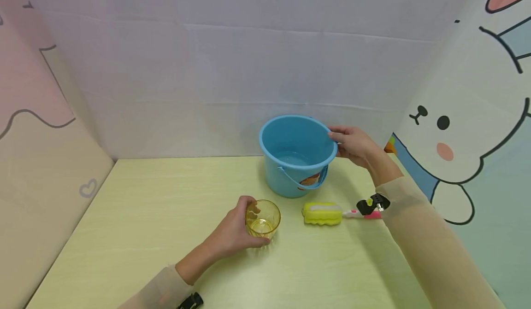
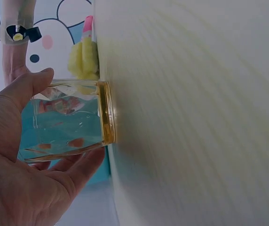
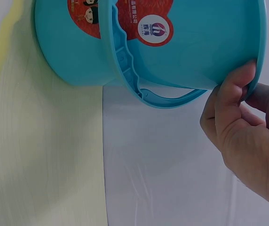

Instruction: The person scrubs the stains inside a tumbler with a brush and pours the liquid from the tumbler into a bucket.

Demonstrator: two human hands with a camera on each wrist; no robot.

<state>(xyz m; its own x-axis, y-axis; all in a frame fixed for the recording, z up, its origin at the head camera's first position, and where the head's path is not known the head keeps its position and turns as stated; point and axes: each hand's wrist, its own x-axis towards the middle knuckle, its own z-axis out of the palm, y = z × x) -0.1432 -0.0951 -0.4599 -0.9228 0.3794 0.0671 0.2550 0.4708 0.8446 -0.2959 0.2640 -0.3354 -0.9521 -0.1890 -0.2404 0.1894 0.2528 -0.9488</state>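
My left hand (image 1: 232,233) grips a clear amber glass cup (image 1: 263,219), thumb on the near side and fingers round the far side. In the left wrist view the glass (image 2: 68,120) is see-through, its thick amber base at or just over the tabletop; I cannot tell if it touches. At the back, a blue plastic bucket (image 1: 275,175) stands upright with its handle hanging down in front. My right hand (image 1: 354,145) pinches the bucket's right rim between thumb and fingers. A red label (image 3: 155,30) shows on the bucket's side in the right wrist view.
A yellow sponge brush (image 1: 322,213) with a pink and white handle (image 1: 352,214) lies right of the glass, in front of the bucket, partly under the right forearm. A pale wall sheet (image 1: 186,78) rises behind the light wooden table (image 1: 137,217). Cartoon-printed panels (image 1: 469,143) flank both sides.
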